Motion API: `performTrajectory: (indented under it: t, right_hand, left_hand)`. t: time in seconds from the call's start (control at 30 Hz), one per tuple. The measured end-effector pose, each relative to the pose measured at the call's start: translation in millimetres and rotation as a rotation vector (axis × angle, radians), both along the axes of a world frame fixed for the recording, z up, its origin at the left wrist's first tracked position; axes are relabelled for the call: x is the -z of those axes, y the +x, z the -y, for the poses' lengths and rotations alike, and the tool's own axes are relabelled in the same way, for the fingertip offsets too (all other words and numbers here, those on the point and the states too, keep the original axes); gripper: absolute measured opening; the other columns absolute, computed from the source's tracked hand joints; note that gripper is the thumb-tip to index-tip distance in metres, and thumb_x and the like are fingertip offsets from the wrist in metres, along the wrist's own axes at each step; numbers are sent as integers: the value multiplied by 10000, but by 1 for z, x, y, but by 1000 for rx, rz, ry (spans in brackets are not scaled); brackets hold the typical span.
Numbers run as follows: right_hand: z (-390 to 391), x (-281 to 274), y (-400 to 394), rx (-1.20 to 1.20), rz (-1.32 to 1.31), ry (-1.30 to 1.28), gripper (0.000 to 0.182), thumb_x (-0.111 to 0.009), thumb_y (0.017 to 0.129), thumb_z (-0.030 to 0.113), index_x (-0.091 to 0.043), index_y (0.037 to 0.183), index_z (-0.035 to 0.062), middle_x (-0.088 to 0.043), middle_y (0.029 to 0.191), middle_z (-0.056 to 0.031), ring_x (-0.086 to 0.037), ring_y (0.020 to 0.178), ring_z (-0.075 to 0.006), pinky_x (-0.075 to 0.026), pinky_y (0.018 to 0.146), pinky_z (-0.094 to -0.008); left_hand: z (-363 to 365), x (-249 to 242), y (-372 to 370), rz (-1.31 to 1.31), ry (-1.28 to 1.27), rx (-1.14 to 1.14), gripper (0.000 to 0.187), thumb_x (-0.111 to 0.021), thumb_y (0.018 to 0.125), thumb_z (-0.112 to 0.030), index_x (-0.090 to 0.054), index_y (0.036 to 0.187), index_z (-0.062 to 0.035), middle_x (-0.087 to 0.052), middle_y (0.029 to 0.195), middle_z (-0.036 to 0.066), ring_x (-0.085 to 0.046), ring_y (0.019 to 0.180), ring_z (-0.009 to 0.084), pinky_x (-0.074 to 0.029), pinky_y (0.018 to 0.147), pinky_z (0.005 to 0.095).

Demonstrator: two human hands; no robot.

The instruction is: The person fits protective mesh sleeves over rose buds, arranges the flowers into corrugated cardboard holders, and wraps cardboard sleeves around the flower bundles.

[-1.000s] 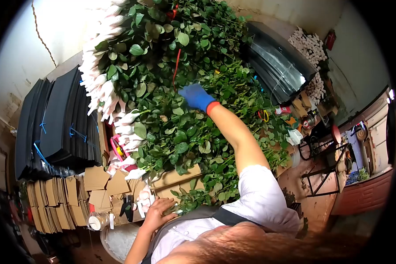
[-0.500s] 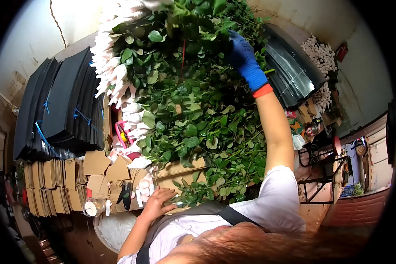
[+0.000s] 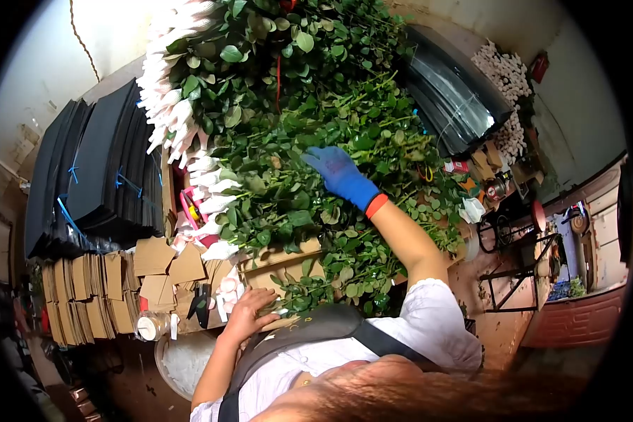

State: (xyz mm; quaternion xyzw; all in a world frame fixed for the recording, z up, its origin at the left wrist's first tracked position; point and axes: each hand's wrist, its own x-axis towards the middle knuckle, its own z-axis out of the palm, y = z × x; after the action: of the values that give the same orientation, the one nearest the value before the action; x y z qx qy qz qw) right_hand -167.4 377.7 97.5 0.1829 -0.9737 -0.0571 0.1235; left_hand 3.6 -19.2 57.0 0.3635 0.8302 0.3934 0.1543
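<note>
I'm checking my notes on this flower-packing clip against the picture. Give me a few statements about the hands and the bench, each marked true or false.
1. The right hand wears a blue glove with an orange cuff. True.
2. The left hand wears a blue glove too. False: it is bare.
3. The right hand reaches into the leafy rose stems. True.
4. The black sleeves are stacked to the right of the stems. False: that stack lies on the left, bound with blue ties.
5. The cardboard pieces lie near the left hand, below the black sleeves. True.
6. The left hand is raised high over the pile. False: it rests low on the stems at the bench edge.
</note>
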Motion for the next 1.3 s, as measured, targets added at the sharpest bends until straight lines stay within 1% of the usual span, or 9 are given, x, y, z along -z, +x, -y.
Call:
performTrajectory:
  t: [0.1, 0.2, 0.27, 0.33, 0.47, 0.63, 0.87, 1.0, 1.3]
  right_hand:
    - [13, -55, 2, 82, 393, 74, 680, -692, 822, 235, -472, 1457, 133, -499, 1443, -125, -553, 1240, -308, -433, 1061, -439]
    - [-13, -77, -23, -75, 526, -430, 684, -689, 833, 266, -458, 1459, 118, -533, 1409, -126, -544, 1262, -301, -453, 1059, -418]
    - [-19, -93, -49, -50, 308, -690, 555, -636, 868, 279, -544, 1394, 129, -564, 1407, -130, -564, 1261, -295, -477, 1036, -424]
    - [-25, -84, -90, 6, 45, -456, 475, -663, 845, 235, -607, 1309, 151, -615, 1314, -120, -603, 1189, -295, -498, 994, -413]
    - [-19, -60, -143, 20, 191, 222, 326, -661, 833, 161, -657, 1158, 138, -657, 1237, -105, -645, 1119, -296, -523, 920, -438]
    - [-11, 1, -190, 147, 401, 210, 435, -691, 818, 187, -611, 1244, 154, -685, 1168, -116, -663, 1085, -344, -538, 867, -493]
    - [-20, 15, -183, 97, 354, 230, 284, -607, 881, 160, -633, 1164, 172, -701, 1130, -92, -687, 1004, -346, -554, 803, -479]
    - [-28, -16, -128, 6, 157, 164, 253, -600, 863, 104, -642, 1101, 177, -696, 967, -91, -694, 941, -297, -546, 756, -430]
    - [-38, -134, -136, 126, -56, 194, 462, -590, 807, 30, -639, 1205, 260, -688, 1021, -65, -666, 983, -294, -540, 831, -421]
  left_hand:
    - [1, -1, 0, 16, -5, 6, 490, -838, 755, -262, -702, 1178, -56, -684, 1236, 111, -590, 1205, 320, -338, 1153, 525]
    - [1, 5, 2, 5, -4, -5, 493, -840, 757, -270, -703, 1184, -66, -674, 1259, 102, -585, 1216, 313, -343, 1154, 518]
    - [1, 5, 1, -1, -6, 2, 498, -840, 757, -276, -701, 1187, -67, -677, 1254, 97, -585, 1217, 308, -343, 1153, 518]
    - [1, 4, 1, 3, -14, 5, 497, -839, 758, -281, -702, 1187, -71, -679, 1251, 94, -588, 1212, 308, -349, 1148, 513]
    - [1, 7, 0, -9, 2, 2, 493, -837, 763, -294, -706, 1190, -86, -683, 1247, 86, -593, 1202, 301, -370, 1128, 499]
    - [4, 16, -2, 3, -24, 26, 513, -834, 765, -302, -697, 1216, -100, -673, 1267, 78, -582, 1223, 286, -333, 1155, 501]
    - [3, 1, -6, 72, -2, 9, 506, -833, 768, -294, -701, 1220, -110, -673, 1270, 66, -581, 1227, 270, -339, 1156, 506]
    - [6, 8, -6, 56, 27, 18, 500, -827, 775, -286, -701, 1228, -116, -672, 1269, 68, -584, 1214, 273, -345, 1151, 513]
    - [7, 10, -2, 54, 25, -16, 488, -820, 776, -286, -698, 1203, -83, -677, 1165, 137, -594, 1167, 302, -370, 1106, 507]
